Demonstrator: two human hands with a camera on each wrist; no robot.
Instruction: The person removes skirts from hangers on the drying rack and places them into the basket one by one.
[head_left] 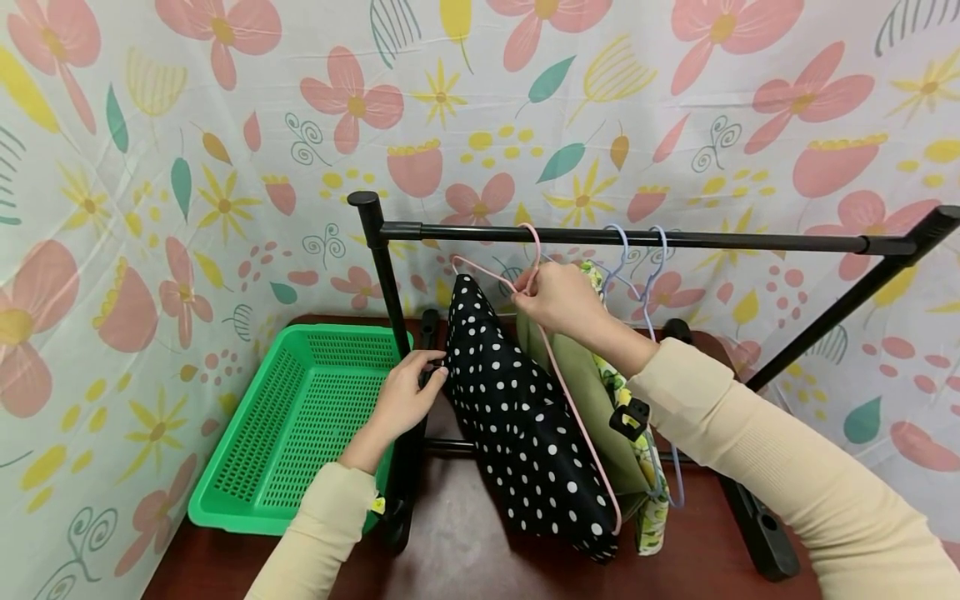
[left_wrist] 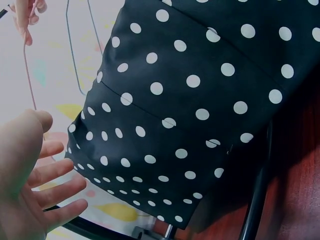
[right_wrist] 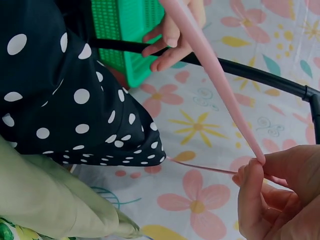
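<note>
In the head view my right hand (head_left: pixel 564 298) pinches a pink clothes hanger (head_left: pixel 558 373) near the base of its hook, which curves over the black rail (head_left: pixel 450 233). A black garment with white polka dots (head_left: pixel 517 425) hangs on this hanger, tilted down to the right. The right wrist view shows the thumb and fingers on the pink hanger (right_wrist: pixel 215 72). My left hand (head_left: pixel 405 393) is beside the garment's left edge, its fingers loosely extended; in the left wrist view the left hand (left_wrist: pixel 30 175) holds nothing.
Right of the polka-dot garment hang an olive green garment (head_left: pixel 600 425) and a yellow-green patterned one (head_left: pixel 651 533), with blue hangers (head_left: pixel 657 271) on the rail. A green plastic basket (head_left: pixel 247 425) stands left of the rack on the brown table (head_left: pixel 697 550). Floral cloth (head_left: pixel 480 108) covers the wall.
</note>
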